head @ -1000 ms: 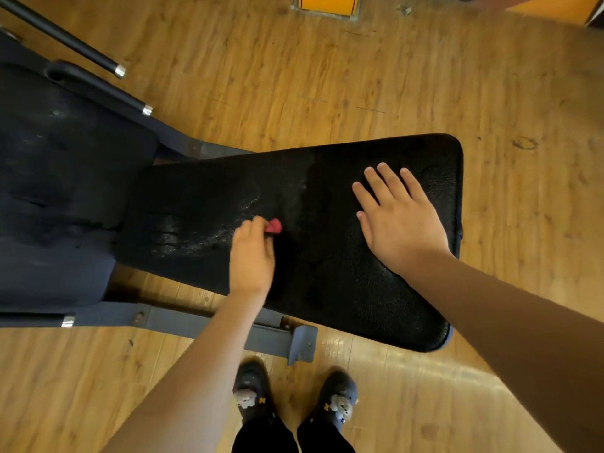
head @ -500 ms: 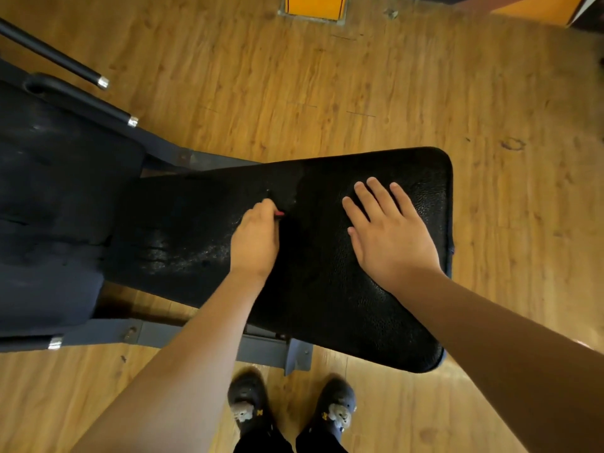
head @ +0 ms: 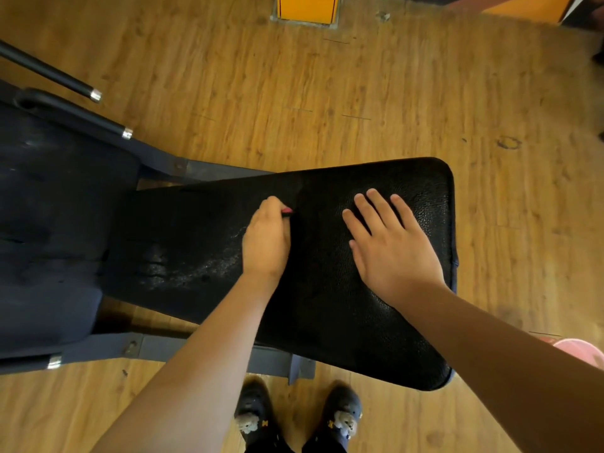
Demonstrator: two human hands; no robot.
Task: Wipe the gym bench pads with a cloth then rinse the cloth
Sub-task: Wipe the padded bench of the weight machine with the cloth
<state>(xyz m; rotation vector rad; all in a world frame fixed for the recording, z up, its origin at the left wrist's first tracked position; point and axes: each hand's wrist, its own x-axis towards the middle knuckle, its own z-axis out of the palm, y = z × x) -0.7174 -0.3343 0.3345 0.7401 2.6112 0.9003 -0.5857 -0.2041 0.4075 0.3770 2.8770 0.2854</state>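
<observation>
Head view: the left hand (head: 266,243) has its grip clamped on a cloth (head: 287,210). The fingers are curled over it, so only a small red-pink edge shows past the knuckles. The fist and cloth press down on the black seat pad (head: 327,338), near the middle of its far edge. Just to the left of this hand the pad shows pale, shiny streaks.

The right hand (head: 395,250) lies flat on the same pad, near its right end. Its grip is apart, with the fingers straight, slightly spread and holding nothing. The two hands are near each other but do not touch.

To the left, a darker back pad (head: 49,240) adjoins the seat pad, and both sit on a grey metal frame (head: 196,349). Two black bars (head: 49,71) with chrome tips lie at the upper left. Below is a wooden floor (head: 327,93), with dark shoes (head: 255,416) at the bottom edge. A pink object (head: 585,349) peeks in at the right edge.
</observation>
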